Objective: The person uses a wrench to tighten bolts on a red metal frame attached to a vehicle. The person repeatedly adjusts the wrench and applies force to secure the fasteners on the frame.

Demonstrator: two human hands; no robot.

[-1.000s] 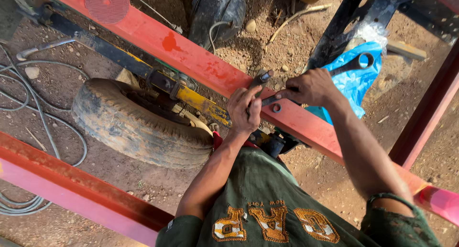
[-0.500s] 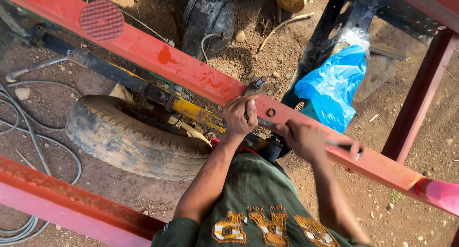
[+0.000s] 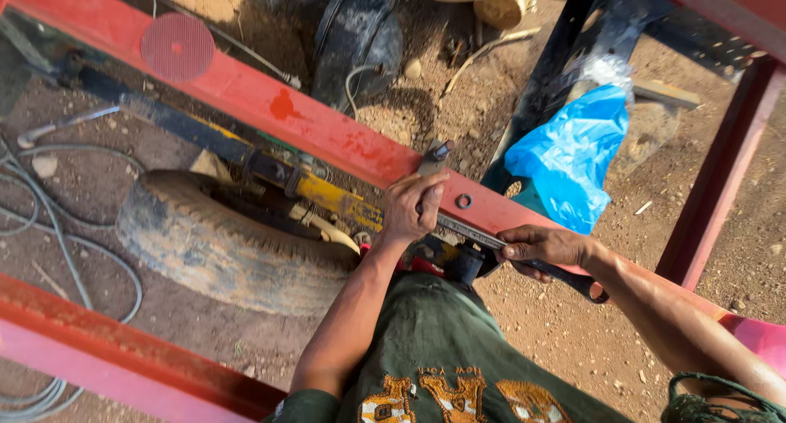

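The right hand (image 3: 544, 247) is closed around the handle of a wrench (image 3: 508, 249) that lies along the red beam (image 3: 327, 136), its dark grip end sticking out past the fist toward the dirt. Just beyond, the left hand (image 3: 413, 208) is clamped over the wrench's other end on the beam, beside a washer (image 3: 464, 200) and below a bolt (image 3: 440, 153). Farther off lie a worn tyre (image 3: 213, 247) under the beam, a blue bag (image 3: 573, 157) and grey cables (image 3: 49, 218).
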